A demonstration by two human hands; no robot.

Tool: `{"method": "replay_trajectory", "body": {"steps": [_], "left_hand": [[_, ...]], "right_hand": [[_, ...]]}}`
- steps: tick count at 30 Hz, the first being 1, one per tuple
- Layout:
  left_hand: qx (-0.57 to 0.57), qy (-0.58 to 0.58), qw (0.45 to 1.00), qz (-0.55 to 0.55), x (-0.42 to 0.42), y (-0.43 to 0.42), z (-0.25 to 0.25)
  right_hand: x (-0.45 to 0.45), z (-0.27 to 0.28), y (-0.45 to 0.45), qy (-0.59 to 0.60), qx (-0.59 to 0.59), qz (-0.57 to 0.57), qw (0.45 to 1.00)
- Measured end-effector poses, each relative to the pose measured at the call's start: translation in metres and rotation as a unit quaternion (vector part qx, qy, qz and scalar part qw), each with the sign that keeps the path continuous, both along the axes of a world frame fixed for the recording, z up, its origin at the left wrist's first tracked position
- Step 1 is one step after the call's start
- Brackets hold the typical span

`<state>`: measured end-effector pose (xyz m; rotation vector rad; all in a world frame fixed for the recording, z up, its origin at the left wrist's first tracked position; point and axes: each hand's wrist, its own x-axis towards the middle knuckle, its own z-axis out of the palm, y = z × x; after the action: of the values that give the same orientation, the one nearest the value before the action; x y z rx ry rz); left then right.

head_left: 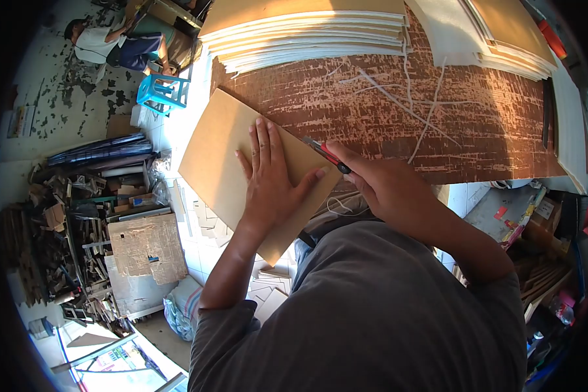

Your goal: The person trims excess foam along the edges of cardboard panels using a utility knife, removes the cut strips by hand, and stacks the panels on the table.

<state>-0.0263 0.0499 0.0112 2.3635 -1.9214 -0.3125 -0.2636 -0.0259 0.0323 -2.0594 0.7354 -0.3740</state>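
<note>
A tan board (209, 140) lies slanted over the near left edge of the scratched brown table (503, 144), one corner hanging toward my body. My left hand (268, 183) presses flat on it, fingers spread. In my right hand (379, 183) is a red and black utility knife (330, 155), its tip at the board's far right edge. Thin pale strips (411, 104) lie scattered and crossed on the table beyond the knife.
A stack of white-edged boards (307, 39) stands at the table's back, with another stack (509, 32) at back right. At far left a person (104, 46) sits near a blue stool (163, 91). Scrap wood (65, 228) is piled left; cut pieces (268, 291) lie on the floor.
</note>
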Motion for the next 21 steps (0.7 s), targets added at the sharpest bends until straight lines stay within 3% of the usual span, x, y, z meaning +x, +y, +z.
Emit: {"method": "replay_trajectory", "body": {"steps": [21], "left_hand": [[-0.006,-0.015,1.000,0.004,-0.0033,-0.0001,-0.0002]], "right_hand": [[0.0063,0.0006,-0.0021,0.046,-0.025,0.025,0.998]]}}
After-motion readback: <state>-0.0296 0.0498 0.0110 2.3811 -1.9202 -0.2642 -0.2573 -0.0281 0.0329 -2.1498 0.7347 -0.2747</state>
